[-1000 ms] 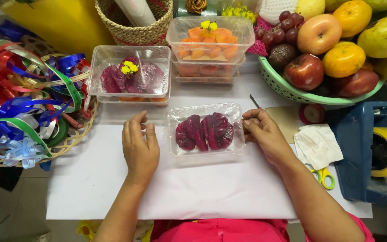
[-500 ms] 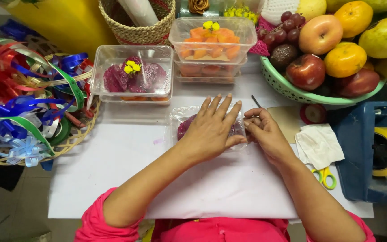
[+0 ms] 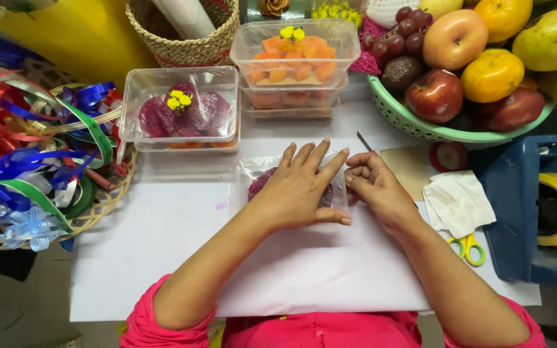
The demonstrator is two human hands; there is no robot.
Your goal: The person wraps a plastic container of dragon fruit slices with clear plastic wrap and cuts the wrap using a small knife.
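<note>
Pressing a clear fruit tray (image 3: pixel 253 173) at the middle of the white sheet (image 3: pixel 162 245).
Left hand (image 3: pixel 301 190) flat on top, fingers spread wide; right hand (image 3: pixel 375 190) curled at the tray's right edge, pinching it. Lidded fruit boxes (image 3: pixel 182 106) behind, ribbon basket (image 3: pixel 27 154) left.

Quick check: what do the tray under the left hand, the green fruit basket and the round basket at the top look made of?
The tray under the left hand looks like thin clear glossy plastic: the magenta fruit shows through its wall. The green fruit basket seems moulded plastic, with an even colour and a regular open lattice. The round basket looks like woven natural fibre, tan and matte, with visible braiding.
</note>
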